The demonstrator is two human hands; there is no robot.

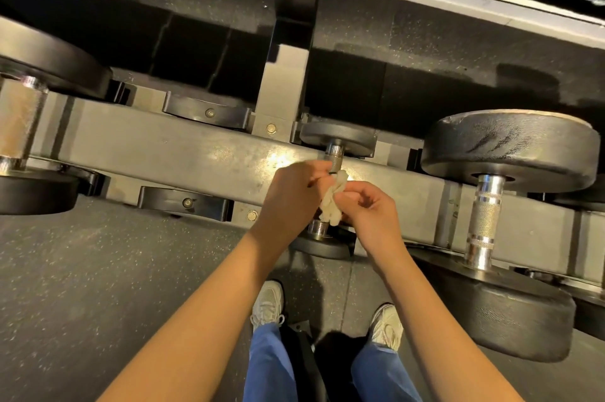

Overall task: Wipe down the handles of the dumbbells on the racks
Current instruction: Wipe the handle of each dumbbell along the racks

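While our left hand point(291, 195) and right hand point(373, 211) both pinch the cloth point(333, 203) against the small dumbbell handle point(334, 157) on the rack point(163, 146), we are mid-job; we guess the big handle point(486, 221) beside it is not wiped yet.

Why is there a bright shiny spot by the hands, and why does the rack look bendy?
Head view: light glares off the grey metal rack beam beside the left hand and right hand holding the cream crumpled cloth; the same view's wide-angle lens curves its edges.
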